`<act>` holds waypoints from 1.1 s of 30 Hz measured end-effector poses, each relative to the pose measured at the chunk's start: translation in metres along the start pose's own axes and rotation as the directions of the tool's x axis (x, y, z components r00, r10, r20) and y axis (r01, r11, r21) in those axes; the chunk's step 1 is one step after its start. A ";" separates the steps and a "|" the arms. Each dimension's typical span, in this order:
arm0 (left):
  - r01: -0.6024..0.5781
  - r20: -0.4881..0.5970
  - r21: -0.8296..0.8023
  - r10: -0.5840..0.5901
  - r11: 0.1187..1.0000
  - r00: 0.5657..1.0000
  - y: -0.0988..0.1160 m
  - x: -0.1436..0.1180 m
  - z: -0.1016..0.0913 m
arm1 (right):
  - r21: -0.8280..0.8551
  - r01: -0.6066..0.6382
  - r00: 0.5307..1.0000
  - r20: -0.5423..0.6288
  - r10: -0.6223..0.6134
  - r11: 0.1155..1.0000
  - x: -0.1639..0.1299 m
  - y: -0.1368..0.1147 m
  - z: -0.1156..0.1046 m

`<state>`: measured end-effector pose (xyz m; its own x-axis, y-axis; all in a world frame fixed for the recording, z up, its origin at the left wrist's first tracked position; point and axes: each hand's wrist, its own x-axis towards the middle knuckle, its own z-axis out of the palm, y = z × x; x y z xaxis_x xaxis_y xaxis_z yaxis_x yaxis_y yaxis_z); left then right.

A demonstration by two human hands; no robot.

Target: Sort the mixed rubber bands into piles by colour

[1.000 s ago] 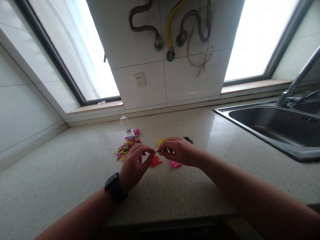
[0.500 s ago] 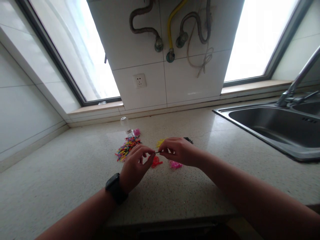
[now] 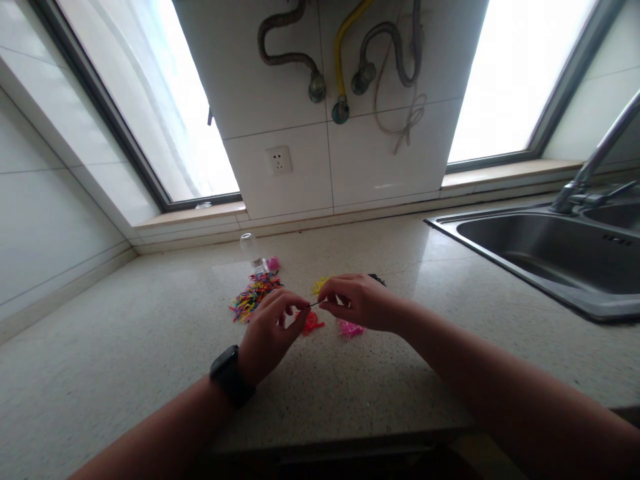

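A thin dark band (image 3: 314, 304) is stretched between my two hands just above the surface (image 3: 150, 347). My left hand (image 3: 270, 330) pinches one end with thumb and forefinger; my right hand (image 3: 357, 301) pinches the other end, fingers curled. A black watch (image 3: 230, 375) sits on my left wrist. Under my hands lie a small red heap (image 3: 313, 324) and a pink heap (image 3: 350, 329); a yellow heap (image 3: 320, 285) shows just behind them. To the left is a mixed-colour pile of bands (image 3: 251, 295), with a clear little bottle (image 3: 250, 248) beyond it. A steel sink (image 3: 550, 257) is well apart on the right.
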<state>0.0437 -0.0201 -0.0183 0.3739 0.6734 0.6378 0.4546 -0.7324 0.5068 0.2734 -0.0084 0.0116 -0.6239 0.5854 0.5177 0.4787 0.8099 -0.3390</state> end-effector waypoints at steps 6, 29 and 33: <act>-0.004 0.020 0.013 0.003 1.000 1.000 -0.002 0.000 0.000 | -0.049 -0.001 1.000 0.026 0.002 0.999 -0.001 0.001 0.000; -0.061 0.274 0.141 0.020 0.988 0.962 0.006 0.005 -0.002 | -0.196 -0.507 0.830 -0.373 0.414 0.840 -0.008 0.060 -0.013; -0.191 0.402 0.224 0.088 0.956 0.911 0.019 0.019 -0.001 | -0.160 -0.635 0.723 -0.470 0.507 0.756 -0.011 0.078 -0.015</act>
<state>0.0585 -0.0212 0.0038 0.7058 0.5898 0.3924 0.5443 -0.8060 0.2324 0.3272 0.0478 -0.0092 0.0819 0.8167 0.5712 0.8568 0.2351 -0.4590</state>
